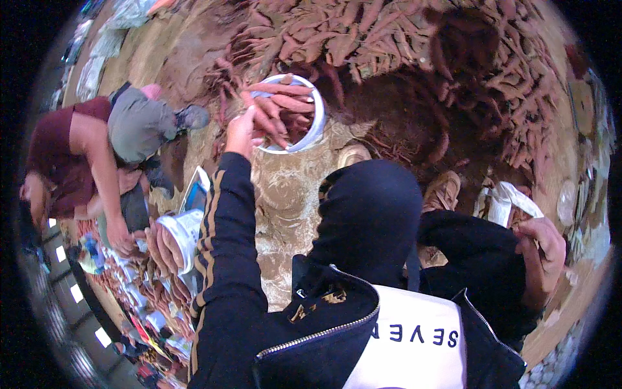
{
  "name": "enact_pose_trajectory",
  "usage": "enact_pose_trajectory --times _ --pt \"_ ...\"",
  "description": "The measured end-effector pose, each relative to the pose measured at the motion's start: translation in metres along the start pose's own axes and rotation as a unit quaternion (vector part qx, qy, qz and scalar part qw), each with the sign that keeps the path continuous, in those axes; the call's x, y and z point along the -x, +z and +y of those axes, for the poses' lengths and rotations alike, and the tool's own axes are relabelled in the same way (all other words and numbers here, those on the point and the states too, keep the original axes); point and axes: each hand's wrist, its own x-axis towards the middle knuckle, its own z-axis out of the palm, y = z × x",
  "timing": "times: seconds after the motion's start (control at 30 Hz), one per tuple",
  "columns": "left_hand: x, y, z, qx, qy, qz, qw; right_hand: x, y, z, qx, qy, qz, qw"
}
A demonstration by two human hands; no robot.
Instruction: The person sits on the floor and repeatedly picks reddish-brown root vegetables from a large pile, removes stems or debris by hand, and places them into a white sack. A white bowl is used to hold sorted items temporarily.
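Observation:
My left hand (242, 130) is at the left side of a white plastic bucket (319, 119), with its fingers closed around a reddish sweet potato (265, 118). More long sweet potatoes (292, 103) fill the bucket, some resting across its rim. My right hand (544, 245) is far to the right, bent beside a white container or bag (499, 206) that holds some roots. Its fingers are curled and blurred, and whether they grip anything is unclear.
A heap of sweet potatoes (340, 34) spreads across the far ground, with dark soil below it. At the left, a co-worker (92, 146) bends over another white bucket (187, 238) of sweet potatoes. A brown shoe (442, 190) stands near my knee. Bags and more people are farther left.

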Motion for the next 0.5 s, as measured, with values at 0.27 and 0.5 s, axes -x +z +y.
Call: enact_pose_trajectory --times 0.27,0.5 --pt "0.008 0.000 0.009 -0.044 0.009 -0.065 0.997 -0.012 -0.007 0.012 0.037 -0.134 0.004 0.990" --pt "0.007 0.014 0.079 -0.293 0.356 0.027 0.887 0.003 -0.011 0.026 -0.240 -0.002 0.252 0.937"
